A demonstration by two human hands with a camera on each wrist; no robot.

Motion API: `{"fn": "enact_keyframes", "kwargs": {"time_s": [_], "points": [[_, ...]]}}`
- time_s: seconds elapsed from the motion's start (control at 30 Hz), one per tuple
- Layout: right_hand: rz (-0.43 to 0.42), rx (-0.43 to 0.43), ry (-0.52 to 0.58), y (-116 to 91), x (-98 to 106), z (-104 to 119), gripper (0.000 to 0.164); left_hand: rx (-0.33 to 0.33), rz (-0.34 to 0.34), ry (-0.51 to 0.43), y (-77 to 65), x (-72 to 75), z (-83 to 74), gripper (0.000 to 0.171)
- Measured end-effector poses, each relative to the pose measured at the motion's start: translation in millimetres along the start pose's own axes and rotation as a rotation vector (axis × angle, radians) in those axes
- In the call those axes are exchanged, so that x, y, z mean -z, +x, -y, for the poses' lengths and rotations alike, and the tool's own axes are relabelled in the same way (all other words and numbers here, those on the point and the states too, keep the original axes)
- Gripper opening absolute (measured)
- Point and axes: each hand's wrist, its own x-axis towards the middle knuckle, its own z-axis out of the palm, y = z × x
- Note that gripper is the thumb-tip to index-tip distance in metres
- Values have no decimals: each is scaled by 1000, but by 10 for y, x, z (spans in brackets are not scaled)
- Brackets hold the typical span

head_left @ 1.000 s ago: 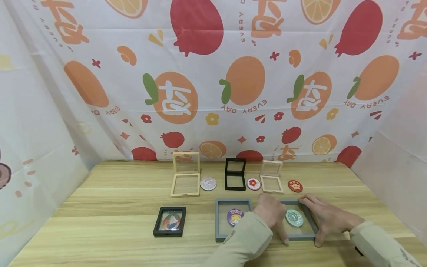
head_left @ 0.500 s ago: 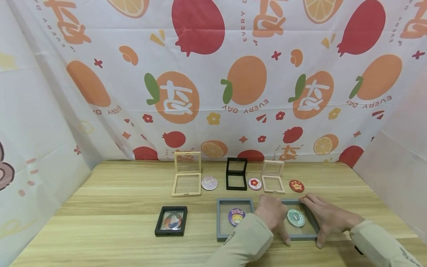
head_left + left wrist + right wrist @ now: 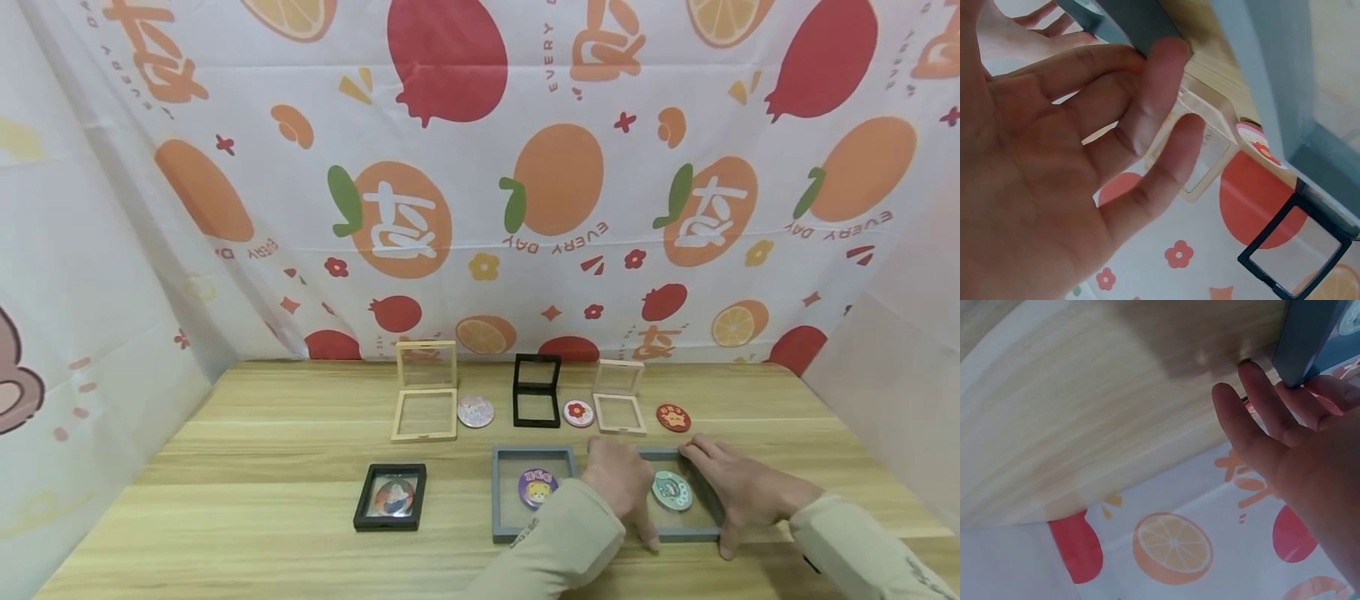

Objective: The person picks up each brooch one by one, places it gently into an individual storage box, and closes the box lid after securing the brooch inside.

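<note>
A grey-blue display frame [image 3: 678,534] lies flat with a round green badge [image 3: 672,492] within its border. My left hand [image 3: 619,480] grips its left side, fingers at the far end and thumb at the near end. At the opposite side, my right hand [image 3: 750,492] grips the frame, with fingertips at the far right corner and thumb at the near right corner. To the left lies a second grey-blue frame [image 3: 497,500] with a purple bear badge [image 3: 537,488]; my left forearm partly covers it. The left wrist view shows a gap between the two frames.
Along the back stand open cases: a light wood one [image 3: 424,437], a black one [image 3: 536,422] and a pale one [image 3: 620,430]. Beside them lie a pastel badge [image 3: 476,412], a flower badge [image 3: 578,413] and a red star badge [image 3: 673,417]. A closed black case [image 3: 390,524] sits front left.
The whole head view has shifted slightly, so the scene sits a little further right. Both hands keep their places on the right grey-blue frame.
</note>
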Motion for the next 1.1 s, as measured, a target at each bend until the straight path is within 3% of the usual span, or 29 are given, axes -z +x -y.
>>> {"fn": "enact_keyframes", "kwargs": {"time_s": [0.1,0.2,0.33,0.57,0.7,0.93,1.1], "points": [[2,-30,-21,-22,-28,30,122,17,26,-10,-12,-5,-17,63],[36,-111,0,-44,-6,63,127,13,52,-75,-30,-14,12,71],[27,-173,88,6,105,85,124,-27,-8,-125,-71,-10,179,73],[-53,-124,250,169,379,111,87,-83,-213,-144,-179,-11,495,45],[-147,-95,242,258,476,177,58,-106,-296,-179,-231,-25,609,38],[-358,-41,95,476,452,404,19,-91,-350,-205,-315,-43,782,34],[-377,-7,71,611,333,538,14,-71,-363,-201,-370,-56,886,37]]}}
